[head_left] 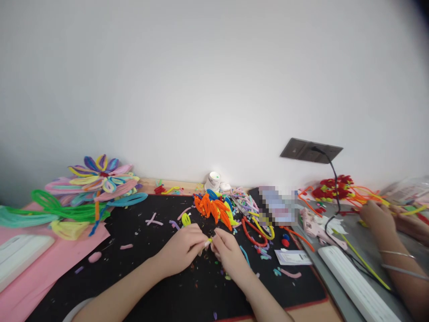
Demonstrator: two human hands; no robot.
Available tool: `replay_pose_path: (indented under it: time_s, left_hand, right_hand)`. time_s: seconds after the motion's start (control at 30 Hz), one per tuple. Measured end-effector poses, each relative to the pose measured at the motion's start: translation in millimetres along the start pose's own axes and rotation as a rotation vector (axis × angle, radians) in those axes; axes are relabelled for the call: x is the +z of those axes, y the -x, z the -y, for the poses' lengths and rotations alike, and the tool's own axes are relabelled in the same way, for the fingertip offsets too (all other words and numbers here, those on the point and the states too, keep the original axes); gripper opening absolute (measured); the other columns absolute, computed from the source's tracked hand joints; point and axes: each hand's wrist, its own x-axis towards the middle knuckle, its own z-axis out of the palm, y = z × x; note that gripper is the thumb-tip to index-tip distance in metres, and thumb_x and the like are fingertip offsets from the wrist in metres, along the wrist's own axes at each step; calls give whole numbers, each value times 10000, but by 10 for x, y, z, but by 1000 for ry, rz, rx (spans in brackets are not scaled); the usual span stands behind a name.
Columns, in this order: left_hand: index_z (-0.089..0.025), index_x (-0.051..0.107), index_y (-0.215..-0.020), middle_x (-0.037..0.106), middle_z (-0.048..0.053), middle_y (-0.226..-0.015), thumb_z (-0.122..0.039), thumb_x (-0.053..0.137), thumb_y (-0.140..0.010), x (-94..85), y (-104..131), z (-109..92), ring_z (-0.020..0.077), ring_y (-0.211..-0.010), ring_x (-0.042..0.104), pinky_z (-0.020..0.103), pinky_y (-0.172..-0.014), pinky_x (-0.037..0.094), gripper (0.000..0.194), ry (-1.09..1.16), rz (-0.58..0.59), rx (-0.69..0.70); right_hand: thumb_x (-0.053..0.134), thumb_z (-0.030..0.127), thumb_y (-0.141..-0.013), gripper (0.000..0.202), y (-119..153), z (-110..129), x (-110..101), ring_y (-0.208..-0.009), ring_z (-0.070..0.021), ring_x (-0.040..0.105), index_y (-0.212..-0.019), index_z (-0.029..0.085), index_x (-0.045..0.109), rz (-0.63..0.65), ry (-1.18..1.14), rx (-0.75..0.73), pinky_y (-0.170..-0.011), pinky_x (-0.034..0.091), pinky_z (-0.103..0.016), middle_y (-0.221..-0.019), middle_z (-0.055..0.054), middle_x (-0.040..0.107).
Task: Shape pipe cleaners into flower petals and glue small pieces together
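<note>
Just in front of the orange loops [214,209], the left hand [183,248] and right hand [231,255] met, fingertips pinched on a small yellow piece [210,240] that seemed light, soft and bendable, probably best gripped close to its exposed middle

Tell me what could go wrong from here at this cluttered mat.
The small yellow piece held between the left hand and right hand might slip and get lost among the loose scraps on the black mat. The black cord, running from the wall socket down past the pink gun-shaped tool, might get snagged by the co-worker's forearm.
</note>
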Motion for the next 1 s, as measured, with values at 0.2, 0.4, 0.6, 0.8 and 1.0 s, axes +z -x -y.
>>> replay_pose_path:
  time_s: [0.2, 0.4, 0.6, 0.8, 1.0]
  left_hand:
    - [-164, 666, -768, 644, 44, -708, -108, 381, -1065, 57, 6, 37, 204, -738, 537, 323, -684, 418, 415, -513, -80, 267]
    - [-166, 664, -795, 654, 31, -735, -71, 460, -1029, 115, 3, 33, 213, -773, 555, 335, -680, 380, 324, -585, -51, 232]
    - [-172, 629, -773, 633, 39, -742, -51, 417, -1001, 126, 20, 24, 208, -763, 539, 318, -697, 406, 334, -381, -17, 141]
    - [-189, 536, -645, 589, 13, -680, -229, 422, -1029, 45, -41, -25, 178, -733, 547, 290, -721, 412, 402, 128, 63, -115]
    - [-170, 592, -691, 525, -31, -602, -612, 599, -902, 40, -50, -2, 126, -577, 444, 261, -592, 343, 490, 708, 200, -400]
  right_hand:
    - [535, 362, -826, 292, -12, 56, 27, -378, -54, 131, -583, 235, 435, 27, -298, 452, -409, 78, -221, -416, 110, 299]
    - [581, 335, -747, 277, -24, 70, 40, -363, -47, 131, -548, 244, 409, -17, -276, 463, -395, 75, -219, -406, 119, 285]
    - [557, 286, -788, 311, -22, 18, 23, -426, -86, 190, -527, 251, 390, -70, -95, 278, -440, 129, -255, -460, 86, 285]
    - [474, 228, -874, 341, 4, 37, -12, -513, -132, 326, -580, 257, 305, -139, 387, -149, -502, 216, -288, -536, 55, 329]
    - [385, 174, -943, 320, 83, 99, -1, -486, -125, 355, -668, 264, 249, -141, 520, -400, -491, 220, -282, -558, 63, 343]
